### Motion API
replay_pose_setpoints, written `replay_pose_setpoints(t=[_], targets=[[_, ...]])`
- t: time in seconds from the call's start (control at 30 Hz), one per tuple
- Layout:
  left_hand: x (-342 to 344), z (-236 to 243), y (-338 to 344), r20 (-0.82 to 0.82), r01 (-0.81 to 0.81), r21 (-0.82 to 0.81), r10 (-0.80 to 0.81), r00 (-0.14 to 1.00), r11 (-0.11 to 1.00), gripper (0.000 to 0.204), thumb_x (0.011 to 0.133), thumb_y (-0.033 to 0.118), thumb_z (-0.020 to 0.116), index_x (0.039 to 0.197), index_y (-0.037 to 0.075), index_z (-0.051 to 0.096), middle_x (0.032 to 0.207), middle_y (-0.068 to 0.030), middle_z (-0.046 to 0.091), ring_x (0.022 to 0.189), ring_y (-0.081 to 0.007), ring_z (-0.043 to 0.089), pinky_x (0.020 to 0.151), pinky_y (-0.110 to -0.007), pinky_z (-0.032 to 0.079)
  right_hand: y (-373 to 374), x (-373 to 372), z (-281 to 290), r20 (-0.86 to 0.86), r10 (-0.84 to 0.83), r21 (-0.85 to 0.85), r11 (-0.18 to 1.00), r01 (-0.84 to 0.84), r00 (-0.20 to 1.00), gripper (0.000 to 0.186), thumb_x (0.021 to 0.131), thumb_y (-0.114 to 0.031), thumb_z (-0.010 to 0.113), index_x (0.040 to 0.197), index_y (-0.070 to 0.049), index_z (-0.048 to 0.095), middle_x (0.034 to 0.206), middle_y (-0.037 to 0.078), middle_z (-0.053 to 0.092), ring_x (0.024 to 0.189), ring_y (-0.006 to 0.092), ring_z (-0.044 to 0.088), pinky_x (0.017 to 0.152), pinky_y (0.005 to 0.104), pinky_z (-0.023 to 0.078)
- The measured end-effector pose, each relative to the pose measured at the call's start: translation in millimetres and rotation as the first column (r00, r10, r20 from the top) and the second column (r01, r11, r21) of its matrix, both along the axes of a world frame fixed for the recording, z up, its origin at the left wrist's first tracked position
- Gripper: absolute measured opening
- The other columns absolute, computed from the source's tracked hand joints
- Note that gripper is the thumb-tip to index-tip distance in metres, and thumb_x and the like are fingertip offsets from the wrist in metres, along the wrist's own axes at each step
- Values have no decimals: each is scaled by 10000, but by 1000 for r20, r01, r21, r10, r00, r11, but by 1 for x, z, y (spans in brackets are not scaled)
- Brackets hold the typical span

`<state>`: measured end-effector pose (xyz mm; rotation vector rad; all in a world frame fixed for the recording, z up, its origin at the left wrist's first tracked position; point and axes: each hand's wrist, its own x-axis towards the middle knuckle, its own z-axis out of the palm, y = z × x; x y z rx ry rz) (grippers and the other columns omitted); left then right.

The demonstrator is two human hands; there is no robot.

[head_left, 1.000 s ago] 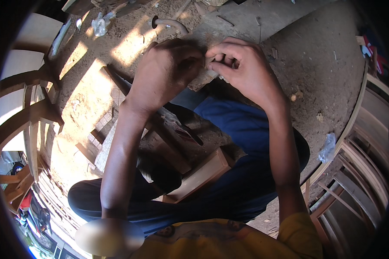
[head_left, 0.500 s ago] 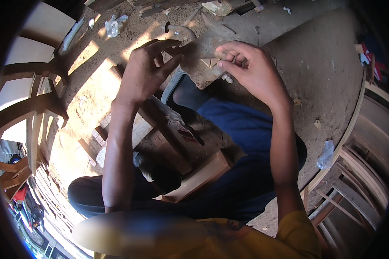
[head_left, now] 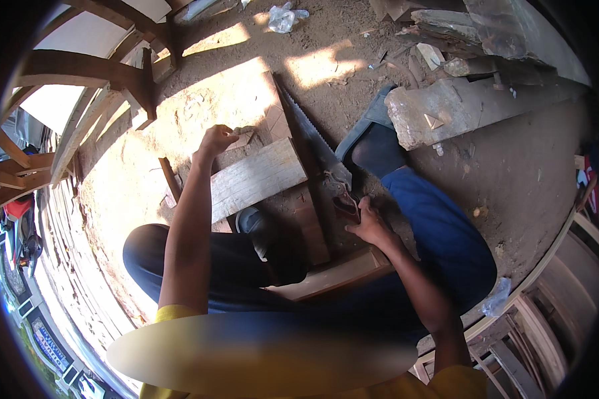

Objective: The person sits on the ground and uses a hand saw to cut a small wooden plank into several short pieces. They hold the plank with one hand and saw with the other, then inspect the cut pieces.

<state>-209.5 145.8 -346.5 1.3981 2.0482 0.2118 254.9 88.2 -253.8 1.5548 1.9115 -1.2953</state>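
Note:
My left hand (head_left: 215, 141) has its fingers curled down beside a small wooden piece (head_left: 244, 139), just beyond a pale wooden board (head_left: 259, 179). What those fingers hold, if anything, is too small to make out. Thumb and fingers apart, my right hand (head_left: 371, 225) is beside the handle of a hand saw (head_left: 316, 143). The saw's toothed blade points away from me, along a long dark wooden beam (head_left: 307, 213). A light wooden piece (head_left: 333, 274) lies across in front of my lap.
A thick weathered timber (head_left: 472, 110) at right carries a small wooden offcut (head_left: 434, 122). Curved wooden frames (head_left: 86, 70) stand at left, more wooden frames (head_left: 546, 319) at lower right. Clear plastic (head_left: 287, 18) lies on the dirt ahead. My legs (head_left: 439, 246) flank the work.
Both hands have come down and apart from their raised position. The left is now by the small wooden piece, the right by the saw handle. The view has shifted too.

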Motion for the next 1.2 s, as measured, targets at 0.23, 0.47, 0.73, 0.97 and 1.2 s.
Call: replay_pose_setpoints(t=[0.23,0.47,0.73,0.97,1.2], targets=[[19,-10,-28,-207,178,30,-168,964,983,515,690,262,805,1161,144,631,1156,-95,612,1109,-282,572,969,-420,430,-16,14,-64,-40,-161,193,967,166,986,543,781,-195,736,1206,12,470,1091,175,627,1027,320,616,893,381,470],[7,-17,-27,-275,243,105,-207,939,964,275,821,183,674,1073,96,608,1077,-112,609,1062,-284,585,881,-442,466,-20,17,-59,-418,-517,-88,841,533,747,238,896,-148,615,1097,-22,608,935,32,673,898,177,649,826,302,493],[30,-1,-29,-388,304,26,-270,881,952,298,815,219,682,1072,100,590,1097,-74,598,1037,-252,600,844,-429,497,-12,-1,17,-468,-755,-501,655,566,460,294,893,-211,645,1127,-42,587,999,15,622,893,128,609,750,275,456],[23,-18,-21,-492,406,65,-325,808,912,125,774,51,572,887,51,625,867,-117,658,840,-267,675,749,-395,535,-39,5,-36,-457,-508,-202,859,471,730,265,871,-185,660,1095,-53,609,900,-22,595,763,54,519,667,223,406],[4,-42,-8,-590,268,274,-59,805,924,204,812,121,560,980,36,638,821,-134,663,761,-268,683,613,-355,560,-32,18,-56,-394,-517,-209,856,473,760,215,877,-160,644,1071,-68,634,900,-38,617,775,39,546,650,197,405]])
